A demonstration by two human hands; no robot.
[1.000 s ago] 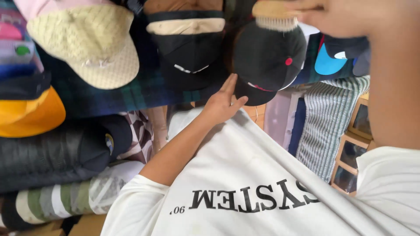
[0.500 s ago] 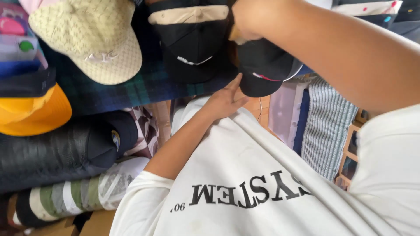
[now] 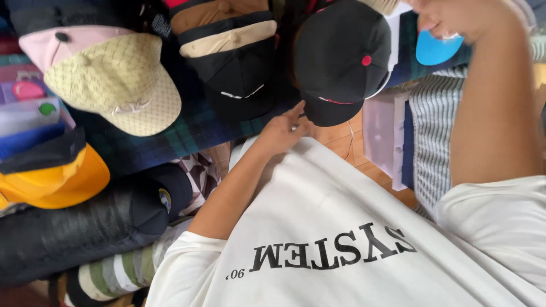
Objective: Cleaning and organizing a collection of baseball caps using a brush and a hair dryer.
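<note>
Here the right hand [image 3: 455,20] sits at the top right of the frame, partly cut off by the upper edge; its fingers curl around something whose pale bristled end [image 3: 382,5] just shows at the top, though the grip itself is too cropped to tell for sure. The left hand [image 3: 282,129] lies near the centre, fingers loosely extended and close together, the fingertips touching the lower rim of the black fabric cap with a red top button [image 3: 341,57]. That cap lies in the upper middle of the frame, on a dark green and blue plaid cloth [image 3: 187,128].

Four caps show clearly along the top: the black one, a black cap with a tan brim [image 3: 236,59] beside it, a cream quilted cap with a pink crown [image 3: 111,79] at upper left, and a bright blue cap [image 3: 435,50] half hidden behind the right wrist. One orange and black cap [image 3: 54,176] rests at the left edge, beside a stack of coloured brims that is hard to count. Below it lie a dark, ribbed rolled bundle [image 3: 68,233] and a green-and-white striped roll [image 3: 122,270], cut off at the bottom. The person's white printed shirt [image 3: 341,227] fills the lower right, and grey striped fabric [image 3: 432,125] hangs at right.
</note>
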